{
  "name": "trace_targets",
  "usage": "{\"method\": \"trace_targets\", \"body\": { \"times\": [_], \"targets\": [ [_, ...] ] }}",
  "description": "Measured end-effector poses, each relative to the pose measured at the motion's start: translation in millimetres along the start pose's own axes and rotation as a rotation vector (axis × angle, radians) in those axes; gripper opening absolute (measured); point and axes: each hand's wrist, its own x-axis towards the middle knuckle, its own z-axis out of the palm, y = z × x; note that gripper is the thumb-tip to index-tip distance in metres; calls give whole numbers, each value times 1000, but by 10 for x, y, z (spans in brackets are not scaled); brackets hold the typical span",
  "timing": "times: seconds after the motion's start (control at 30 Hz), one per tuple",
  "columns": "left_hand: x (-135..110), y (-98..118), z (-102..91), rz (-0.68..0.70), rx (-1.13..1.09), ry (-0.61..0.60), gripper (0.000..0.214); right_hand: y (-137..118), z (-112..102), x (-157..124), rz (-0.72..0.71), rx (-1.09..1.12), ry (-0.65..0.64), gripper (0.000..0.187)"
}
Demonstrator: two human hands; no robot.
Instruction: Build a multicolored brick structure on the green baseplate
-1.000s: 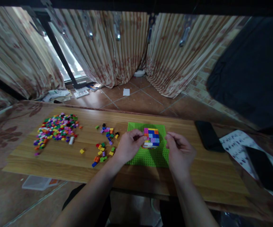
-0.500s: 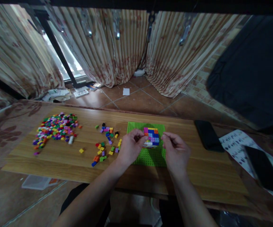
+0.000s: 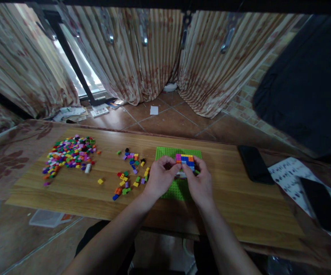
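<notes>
A block of stacked toy bricks, with blue, orange, pink and yellow on top, stands on a green baseplate. My left hand is closed against its left side, thumb at the near left edge. From the right, my right hand wraps round the same block, with its thumb on the near edge and fingers along the far right side. Both thumbs nearly meet in front. The hands hide the block's lower front and part of the baseplate; any small brick under the fingertips cannot be made out.
Several loose bricks lie left of the baseplate, and a large mixed pile is farther left on the wooden board. To the right are a black case, a printed sheet and a dark phone.
My right hand has moved left from beside the block onto its right side, its thumb now at the front edge. My left hand stays at the left side.
</notes>
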Motion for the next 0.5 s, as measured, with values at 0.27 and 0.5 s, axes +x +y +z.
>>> {"method": "trace_targets", "body": {
  "times": [0.27, 0.5],
  "targets": [
    [-9, -27, 53, -60, -151, 12, 21, 5, 42, -13, 22, 9, 45, 53],
    [18, 91, -83, -103, -157, 12, 33, 49, 30, 30, 166, 297, 28, 53]
  ]
}}
